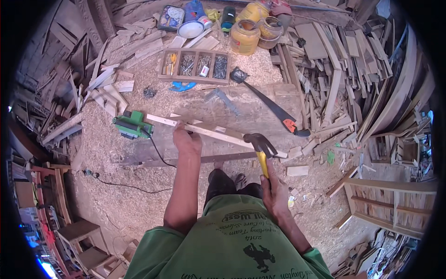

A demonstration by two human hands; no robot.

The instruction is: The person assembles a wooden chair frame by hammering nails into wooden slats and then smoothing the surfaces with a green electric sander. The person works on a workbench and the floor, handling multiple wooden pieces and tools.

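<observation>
My left hand (187,138) is closed around a long pale wood strip (218,135) lying slantwise in front of me. Just behind the strip, shorter pale pieces show, partly hidden; whether they are joined to it I cannot tell. My right hand (276,191) grips the yellow handle of a claw hammer (261,153). The hammer's dark head is over the right part of the strip; whether it touches the wood is unclear. Left of the strip's far end sits a green electric planer (132,124) with a black cord.
A handsaw (265,97) and a metal square (224,99) lie on the wooden work surface (260,121). Beyond them stands a divided wooden box (195,81) of nails or screws, near yellow jars (245,39). Scrap wood (332,69) is piled at right; a wooden frame (395,204) stands lower right.
</observation>
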